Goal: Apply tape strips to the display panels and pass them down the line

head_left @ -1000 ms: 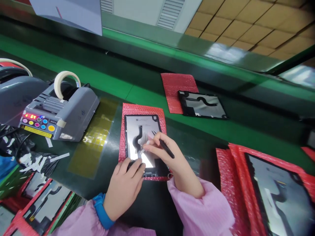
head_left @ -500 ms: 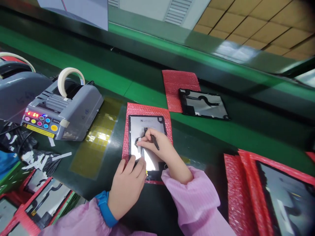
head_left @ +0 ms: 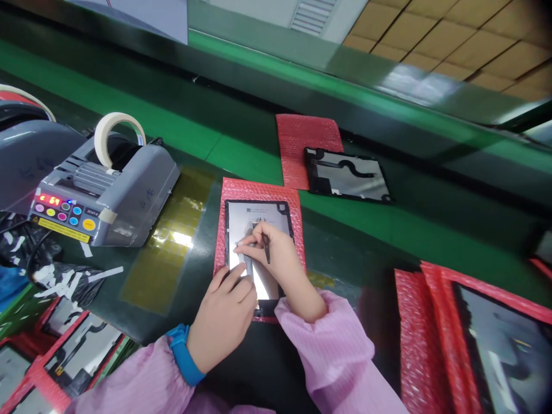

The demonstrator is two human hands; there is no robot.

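Observation:
A tablet-sized screen panel (head_left: 276, 282) with a black frame and shiny silver back lies on a red bubble-wrap sheet (head_left: 295, 198). My left hand (head_left: 226, 319), a blue band at its wrist, rests with fingers stretched over the panel's lower left edge. My right hand (head_left: 273, 247) is closed above the panel's middle, thumb and forefinger pinched together at its surface. A slim black tool (head_left: 267, 252), perhaps tweezers, is tucked in that hand and points down. A pale strip (head_left: 242, 254) lies beneath the right fingertips; whether they grip it is hard to see.
At left stands a grey tape dispenser (head_left: 107, 190) with a tape roll (head_left: 101, 141). Scraps of white tape (head_left: 69, 284) hang near it. Another panel (head_left: 349, 177) lies partly on red wrap behind. More wrapped panels (head_left: 509, 345) are at right, others in a green crate (head_left: 114, 359) at lower left.
My right fingertips have shifted slightly left along the panel. My left fingers have bent a little and edged upward toward the pale strip. The camera view has moved slightly.

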